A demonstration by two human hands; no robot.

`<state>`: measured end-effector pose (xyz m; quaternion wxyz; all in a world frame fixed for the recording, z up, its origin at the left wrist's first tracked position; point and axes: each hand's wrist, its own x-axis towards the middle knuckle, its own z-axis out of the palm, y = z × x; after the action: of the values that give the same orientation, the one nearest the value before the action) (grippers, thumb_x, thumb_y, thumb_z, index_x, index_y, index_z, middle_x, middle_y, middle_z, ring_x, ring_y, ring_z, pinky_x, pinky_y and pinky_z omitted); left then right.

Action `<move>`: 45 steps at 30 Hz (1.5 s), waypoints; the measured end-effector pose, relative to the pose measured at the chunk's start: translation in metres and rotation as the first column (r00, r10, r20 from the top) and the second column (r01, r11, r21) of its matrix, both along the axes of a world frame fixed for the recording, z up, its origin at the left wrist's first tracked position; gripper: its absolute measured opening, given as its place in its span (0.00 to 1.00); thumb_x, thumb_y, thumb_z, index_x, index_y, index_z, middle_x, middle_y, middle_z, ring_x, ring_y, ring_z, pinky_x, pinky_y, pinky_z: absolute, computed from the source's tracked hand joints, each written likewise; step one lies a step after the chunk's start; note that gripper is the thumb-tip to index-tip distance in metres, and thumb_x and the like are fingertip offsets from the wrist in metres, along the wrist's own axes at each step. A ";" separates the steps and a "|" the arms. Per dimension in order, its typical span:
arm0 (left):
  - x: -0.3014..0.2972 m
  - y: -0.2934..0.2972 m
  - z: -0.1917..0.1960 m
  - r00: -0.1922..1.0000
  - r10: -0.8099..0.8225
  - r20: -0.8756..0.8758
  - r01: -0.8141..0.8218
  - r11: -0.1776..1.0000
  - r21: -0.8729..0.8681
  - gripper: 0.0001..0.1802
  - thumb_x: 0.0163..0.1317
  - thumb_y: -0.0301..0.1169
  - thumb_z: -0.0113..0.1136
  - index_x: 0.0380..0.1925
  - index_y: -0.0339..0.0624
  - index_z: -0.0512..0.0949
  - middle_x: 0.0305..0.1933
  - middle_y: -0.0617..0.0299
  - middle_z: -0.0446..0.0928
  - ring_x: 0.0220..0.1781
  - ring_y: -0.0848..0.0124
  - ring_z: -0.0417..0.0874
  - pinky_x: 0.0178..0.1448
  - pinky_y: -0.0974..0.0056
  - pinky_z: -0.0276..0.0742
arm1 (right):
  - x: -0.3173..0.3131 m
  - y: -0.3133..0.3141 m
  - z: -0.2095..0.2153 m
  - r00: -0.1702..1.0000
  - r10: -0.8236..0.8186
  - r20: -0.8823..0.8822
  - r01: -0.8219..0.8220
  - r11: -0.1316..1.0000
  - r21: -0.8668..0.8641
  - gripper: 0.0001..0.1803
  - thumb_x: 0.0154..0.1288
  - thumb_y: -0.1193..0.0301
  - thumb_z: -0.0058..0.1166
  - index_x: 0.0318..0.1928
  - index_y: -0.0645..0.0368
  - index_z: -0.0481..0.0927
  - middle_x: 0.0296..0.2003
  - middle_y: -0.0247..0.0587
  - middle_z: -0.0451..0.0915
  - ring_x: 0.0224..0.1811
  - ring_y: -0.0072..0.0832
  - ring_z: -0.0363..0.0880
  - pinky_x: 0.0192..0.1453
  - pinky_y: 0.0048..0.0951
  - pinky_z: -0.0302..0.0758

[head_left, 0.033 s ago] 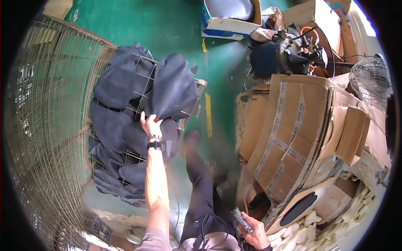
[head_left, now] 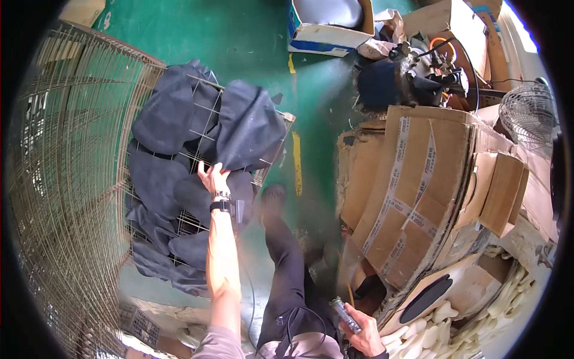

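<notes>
My left hand (head_left: 213,178) reaches onto a wire rack and is closed on the lower edge of a dark grey, leather-like sheet piece (head_left: 250,127). That piece has a rounded outline and a crease down its middle. Beside it, another dark piece (head_left: 167,113) drapes over the rack's wires, and further dark pieces (head_left: 152,179) overlap on the nearer side. Low in the view, my right hand (head_left: 365,335) is wrapped round a small grey handheld device (head_left: 347,316); its exact kind is unclear.
A tall wire-mesh frame (head_left: 84,197) rises on the left. To the right stand large taped cardboard boxes (head_left: 412,185), a machine with hoses (head_left: 418,78) and a wire-cage fan (head_left: 526,113). Pale shaped pieces (head_left: 436,329) are heaped at the lower right. An open box (head_left: 332,37) sits on the green floor.
The sheet piece under my left hand has shifted slightly, its far edge lower and its crease sharper. My left hand has moved a little left. My right hand stays put.
</notes>
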<state>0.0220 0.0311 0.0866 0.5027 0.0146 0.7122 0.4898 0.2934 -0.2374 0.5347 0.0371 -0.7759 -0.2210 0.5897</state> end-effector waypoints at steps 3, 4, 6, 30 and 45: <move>-0.019 -0.011 -0.038 0.968 -0.126 -0.219 0.135 0.990 0.027 0.33 0.57 0.15 0.61 0.64 0.47 0.68 0.53 0.52 0.74 0.44 0.61 0.80 0.39 0.55 0.90 | 0.000 0.007 -0.001 0.999 0.042 0.002 -0.042 0.999 -0.033 0.29 0.59 0.85 0.47 0.64 0.67 0.74 0.57 0.60 0.80 0.64 0.44 0.78 0.67 0.32 0.71; -0.039 -0.020 -0.056 0.950 -0.162 -0.266 0.190 0.978 0.084 0.23 0.59 0.16 0.61 0.56 0.41 0.77 0.48 0.53 0.76 0.42 0.63 0.81 0.38 0.57 0.90 | 0.002 0.009 -0.001 0.998 0.065 -0.013 -0.066 0.998 -0.026 0.30 0.59 0.86 0.47 0.64 0.67 0.74 0.57 0.60 0.80 0.64 0.45 0.78 0.67 0.32 0.70; -0.029 -0.019 -0.060 0.978 -0.116 -0.172 0.112 0.993 -0.030 0.18 0.61 0.17 0.61 0.52 0.38 0.82 0.50 0.53 0.78 0.43 0.63 0.81 0.44 0.57 0.89 | 0.000 0.008 -0.003 0.999 0.045 -0.003 -0.045 0.999 -0.012 0.31 0.58 0.87 0.47 0.64 0.67 0.74 0.57 0.61 0.80 0.65 0.45 0.77 0.67 0.32 0.70; -0.060 -0.127 0.193 0.576 -0.293 -0.764 0.451 0.892 -0.002 0.29 0.61 0.21 0.60 0.64 0.36 0.71 0.64 0.52 0.73 0.63 0.60 0.76 0.67 0.58 0.72 | 0.017 -0.104 0.073 0.982 0.172 0.077 -0.183 0.970 0.161 0.23 0.66 0.75 0.54 0.62 0.64 0.77 0.51 0.61 0.83 0.58 0.51 0.81 0.59 0.40 0.76; -0.214 -0.142 0.512 -0.318 -0.009 -0.948 0.205 0.976 -0.078 0.22 0.45 0.20 0.64 0.44 0.42 0.76 0.68 0.51 0.65 0.72 0.49 0.64 0.69 0.46 0.67 | 0.059 -0.224 0.140 0.958 0.264 0.110 -0.286 0.882 0.375 0.26 0.68 0.77 0.52 0.66 0.51 0.77 0.59 0.54 0.80 0.63 0.47 0.76 0.67 0.38 0.70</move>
<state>-0.1923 -0.1109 0.5987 -0.2383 0.4995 0.7880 0.2697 0.3527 -0.4615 0.6742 0.0992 -0.7300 -0.4419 0.5118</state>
